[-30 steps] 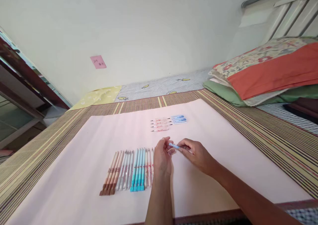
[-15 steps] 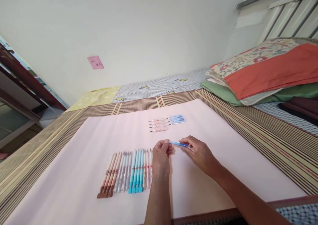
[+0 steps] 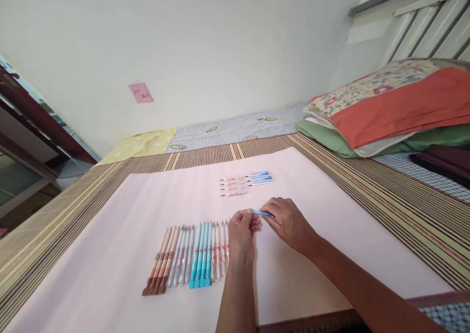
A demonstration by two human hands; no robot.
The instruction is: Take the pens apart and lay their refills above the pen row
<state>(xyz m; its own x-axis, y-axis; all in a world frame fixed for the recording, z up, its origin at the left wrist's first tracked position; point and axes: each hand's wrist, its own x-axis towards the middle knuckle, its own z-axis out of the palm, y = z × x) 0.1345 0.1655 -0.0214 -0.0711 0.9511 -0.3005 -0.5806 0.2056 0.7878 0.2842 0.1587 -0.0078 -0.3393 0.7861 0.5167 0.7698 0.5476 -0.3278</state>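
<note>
Both my hands meet over a pale pink sheet (image 3: 110,235) spread on a striped mat. My right hand (image 3: 288,224) pinches a blue pen cap (image 3: 263,213). My left hand (image 3: 243,232) is closed in a pinch just left of it, on a pen body that its fingers mostly hide. A row of several capped pens (image 3: 187,257), brown, clear, turquoise and pink, lies side by side left of my left wrist. Farther away lies a small group of pens (image 3: 245,182), some with blue caps.
A striped woven mat (image 3: 385,191) covers the bed under the sheet. Stacked pillows (image 3: 389,107), orange, floral and green, sit at the right. A pink note (image 3: 140,92) is stuck on the white wall. Dark wooden furniture (image 3: 29,127) stands at the left.
My two hands have drawn closer together, so less of the blue cap shows between them. The rows of pens have not moved.
</note>
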